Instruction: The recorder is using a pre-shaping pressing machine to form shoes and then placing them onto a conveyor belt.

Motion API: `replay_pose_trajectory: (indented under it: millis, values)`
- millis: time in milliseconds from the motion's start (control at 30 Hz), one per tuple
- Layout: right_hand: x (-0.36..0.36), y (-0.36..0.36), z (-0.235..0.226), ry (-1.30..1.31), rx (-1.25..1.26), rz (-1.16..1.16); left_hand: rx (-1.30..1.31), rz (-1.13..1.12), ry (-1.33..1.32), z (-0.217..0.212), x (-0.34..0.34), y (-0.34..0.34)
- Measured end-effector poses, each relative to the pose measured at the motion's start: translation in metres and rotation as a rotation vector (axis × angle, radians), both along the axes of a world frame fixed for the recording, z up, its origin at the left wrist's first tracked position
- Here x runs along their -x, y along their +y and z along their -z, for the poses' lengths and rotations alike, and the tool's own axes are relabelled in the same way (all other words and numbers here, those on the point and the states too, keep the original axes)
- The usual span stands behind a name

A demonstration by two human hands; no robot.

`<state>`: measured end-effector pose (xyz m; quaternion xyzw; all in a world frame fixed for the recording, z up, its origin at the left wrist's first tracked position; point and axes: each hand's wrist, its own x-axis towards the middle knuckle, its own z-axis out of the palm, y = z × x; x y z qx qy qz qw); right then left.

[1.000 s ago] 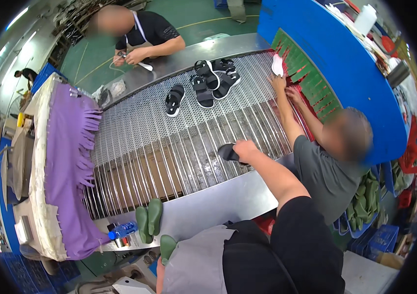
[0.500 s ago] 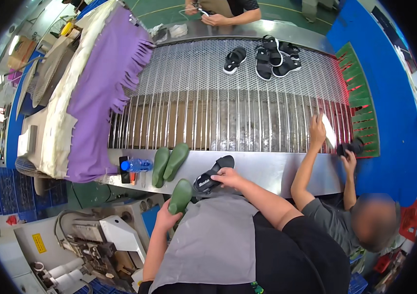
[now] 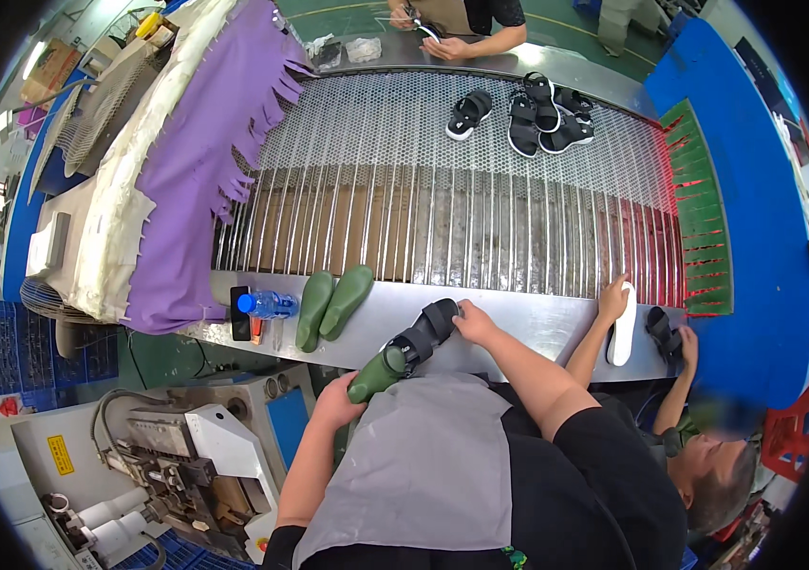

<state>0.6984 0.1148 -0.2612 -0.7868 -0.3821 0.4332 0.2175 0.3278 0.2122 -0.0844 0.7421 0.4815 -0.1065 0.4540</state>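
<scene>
Just below the middle of the frame, the person's left hand [image 3: 338, 401] is closed around the heel end of a green shoe last [image 3: 378, 372], and the right hand [image 3: 474, 323] pinches the top strap of a black sandal [image 3: 423, 334] that sits on that last. The sandal is tilted, its lower part over the grey apron [image 3: 423, 465] and its upper end against the steel ledge [image 3: 528, 323] of the line. As a judgement, the sandal seems to be coming off the last or being seated on it; which of the two cannot be told, so the step looks about halfway.

Left of the hands, two more green lasts [image 3: 331, 304] lie bare on the ledge beside a blue-capped water bottle [image 3: 267, 304], which suggests those two are already done with. Above them, the slatted metal conveyor [image 3: 442, 218] is mostly bare, with three black sandals [image 3: 518, 112] lying near its far edge at the upper middle. At lower right, a co-worker's hand [image 3: 613, 296] presses a white insole [image 3: 623, 328] on the ledge, while their other hand [image 3: 685, 344] holds a dark sandal part [image 3: 661, 328]. At the top, another person's hands [image 3: 433, 33] work on something small. Purple fringed cloth [image 3: 205, 161] drapes the upper left.
</scene>
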Motion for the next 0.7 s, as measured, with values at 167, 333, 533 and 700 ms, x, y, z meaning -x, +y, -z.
replay_pose_trajectory:
  millis: [167,333,533,700]
  values:
    - [0.013,-0.009,0.011,-0.02,-0.079,-0.025,-0.143,0.143,-0.03,0.045,-0.028,0.015]
    - [0.005,-0.01,0.007,0.408,-0.046,0.065,-0.131,0.018,-0.077,0.062,-0.068,0.02]
    - [0.01,-0.013,-0.055,0.554,0.121,0.165,-0.335,0.104,-0.14,0.093,-0.1,0.016]
    - [0.031,-0.042,-0.052,0.637,0.033,0.232,-0.146,0.101,0.135,0.084,-0.102,0.013]
